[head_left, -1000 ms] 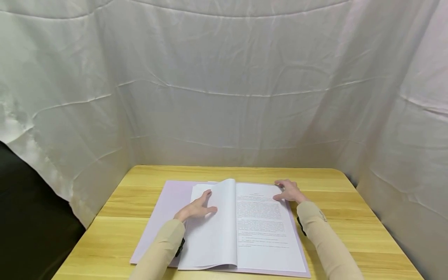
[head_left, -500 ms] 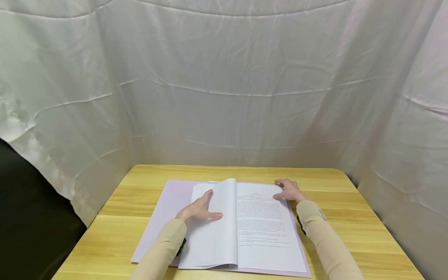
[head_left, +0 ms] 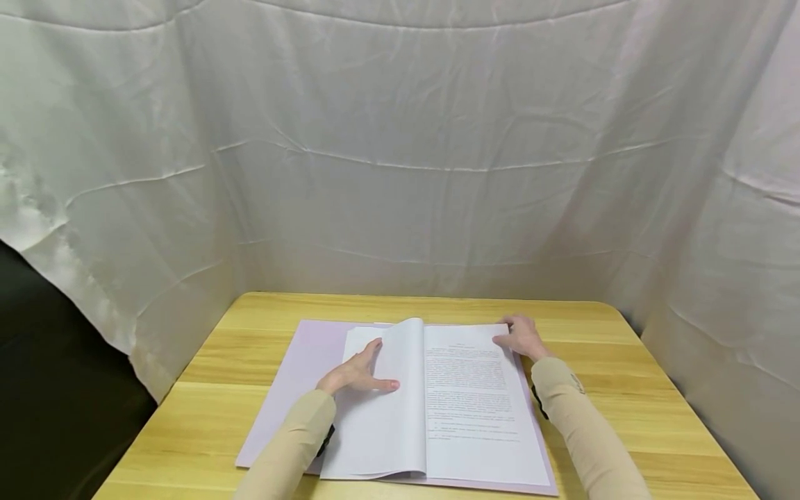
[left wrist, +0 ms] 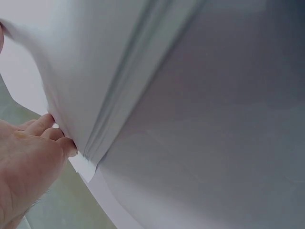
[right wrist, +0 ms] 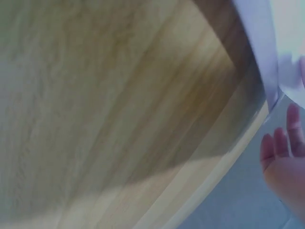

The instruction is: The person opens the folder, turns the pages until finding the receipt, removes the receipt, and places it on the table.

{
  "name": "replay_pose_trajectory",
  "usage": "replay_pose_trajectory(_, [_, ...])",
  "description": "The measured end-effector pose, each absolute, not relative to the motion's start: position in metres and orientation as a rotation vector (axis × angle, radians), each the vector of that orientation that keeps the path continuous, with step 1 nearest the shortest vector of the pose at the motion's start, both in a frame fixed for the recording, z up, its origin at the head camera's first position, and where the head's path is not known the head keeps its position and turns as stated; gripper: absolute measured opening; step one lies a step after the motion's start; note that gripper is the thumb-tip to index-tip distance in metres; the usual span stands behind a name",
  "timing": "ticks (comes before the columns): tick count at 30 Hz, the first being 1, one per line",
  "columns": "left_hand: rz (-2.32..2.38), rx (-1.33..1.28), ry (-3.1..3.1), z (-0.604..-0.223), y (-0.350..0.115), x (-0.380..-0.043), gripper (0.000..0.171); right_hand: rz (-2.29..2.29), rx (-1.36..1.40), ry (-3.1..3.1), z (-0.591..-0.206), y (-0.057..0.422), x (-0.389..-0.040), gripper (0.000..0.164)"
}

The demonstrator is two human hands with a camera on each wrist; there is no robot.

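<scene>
An open lilac folder (head_left: 284,403) lies on the table with white paper sheets in it. Its right-hand sheet (head_left: 469,410) carries printed text; the turned sheets (head_left: 381,430) on the left look blank and bulge near the middle fold. My left hand (head_left: 356,375) rests on these turned sheets, thumb and fingers spread. In the left wrist view, its fingers (left wrist: 40,125) touch the sheets' edge. At the upper right corner of the printed sheet, my right hand (head_left: 523,338) pinches the paper. The right wrist view shows that corner (right wrist: 290,81) lifted off the folder, with the fingertips partly out of frame.
The wooden table (head_left: 625,417) extends around the folder on both sides and behind it. A pale grey curtain (head_left: 437,208) hangs behind and at the sides. Something black (head_left: 56,389) stands at the far left.
My right hand has shifted slightly right and away from me, its fingers closing at the page corner. The left thumb has stretched further right across the turned sheets.
</scene>
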State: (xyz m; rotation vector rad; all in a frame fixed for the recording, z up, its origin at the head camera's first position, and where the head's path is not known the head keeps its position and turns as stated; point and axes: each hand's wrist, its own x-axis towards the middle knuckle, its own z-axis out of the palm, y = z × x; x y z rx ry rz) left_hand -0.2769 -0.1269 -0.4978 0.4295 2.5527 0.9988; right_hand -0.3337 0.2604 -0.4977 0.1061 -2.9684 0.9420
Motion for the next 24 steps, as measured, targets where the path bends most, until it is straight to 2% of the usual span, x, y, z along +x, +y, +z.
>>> replay_pose_trajectory(3, [0.990, 0.424, 2.556, -0.4971, -0.1263, -0.2765, 0.118, 1.010, 0.056, -2.929, -0.4971, 0.2619, -0.3339, 0.026])
replay_pose_trajectory(5, [0.991, 0.417, 2.552, -0.4970, -0.1258, -0.2763, 0.117, 1.014, 0.050, -2.917, -0.4973, 0.2631, -0.3341, 0.021])
replay_pose_trajectory(11, [1.010, 0.434, 2.540, -0.4969, -0.1245, -0.2766, 0.116, 0.978, 0.053, -2.922, -0.4983, 0.2656, -0.3336, 0.044])
replay_pose_trajectory(24, [1.010, 0.428, 2.534, -0.4961, -0.1260, -0.2764, 0.117, 1.033, -0.020, -2.943, -0.4913, 0.2622, -0.3286, 0.041])
